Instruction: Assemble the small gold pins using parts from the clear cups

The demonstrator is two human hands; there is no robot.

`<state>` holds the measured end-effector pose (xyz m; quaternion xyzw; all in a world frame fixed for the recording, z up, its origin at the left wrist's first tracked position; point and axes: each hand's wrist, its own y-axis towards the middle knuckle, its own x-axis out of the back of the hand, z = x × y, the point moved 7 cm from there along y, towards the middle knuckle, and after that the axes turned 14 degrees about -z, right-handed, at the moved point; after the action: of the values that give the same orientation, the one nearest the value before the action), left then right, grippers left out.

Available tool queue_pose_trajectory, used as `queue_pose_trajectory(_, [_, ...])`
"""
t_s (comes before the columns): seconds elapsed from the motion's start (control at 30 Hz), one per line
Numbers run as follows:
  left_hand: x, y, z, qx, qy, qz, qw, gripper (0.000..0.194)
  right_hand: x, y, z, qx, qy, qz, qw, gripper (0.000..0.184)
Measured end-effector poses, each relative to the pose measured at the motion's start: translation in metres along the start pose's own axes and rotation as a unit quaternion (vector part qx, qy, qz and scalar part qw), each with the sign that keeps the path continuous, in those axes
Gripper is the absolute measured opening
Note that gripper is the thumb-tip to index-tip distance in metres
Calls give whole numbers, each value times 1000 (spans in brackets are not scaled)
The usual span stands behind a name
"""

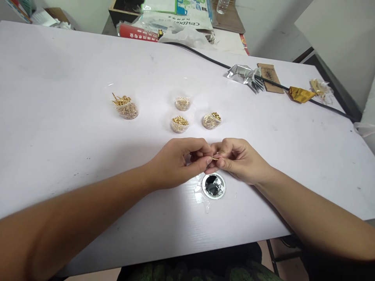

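My left hand and my right hand meet over the white table, thumbs and fingertips pinched together. Between them is a small gold-coloured metal pin, gripped from both sides; its ends are hidden by the fingers. Just beyond my hands stand small clear cups of gold metal pieces: a front cup, a right cup and a back cup. Farther left, another clear cup holds longer gold pins that stick out over its rim. A round dark disc with a pale rim lies directly below my hands.
A black cable runs along the table's far right side, past silver foil, a brown cardboard piece and gold foil. Plastic bags and packaging are heaped beyond the far edge. Clear tape sticks beside the disc.
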<state>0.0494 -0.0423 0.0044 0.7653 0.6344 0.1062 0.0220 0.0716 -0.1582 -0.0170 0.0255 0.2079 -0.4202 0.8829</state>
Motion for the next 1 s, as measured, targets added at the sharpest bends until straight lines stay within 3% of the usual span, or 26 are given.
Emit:
queue_pose_trajectory(0.3, [1, 2, 2, 2, 4, -7, 1000, 9, 1, 0, -2, 6, -14, -21, 1000, 19])
queue_pose_trajectory(0.77, [2, 1, 3, 17, -27, -11, 999, 7, -2, -2, -9, -43, 47, -81, 995, 30])
queue_pose_trajectory(1.0, [3, 1, 1, 7, -23, -12, 1000, 8, -4, -3, -9, -45, 56, -75, 995, 29])
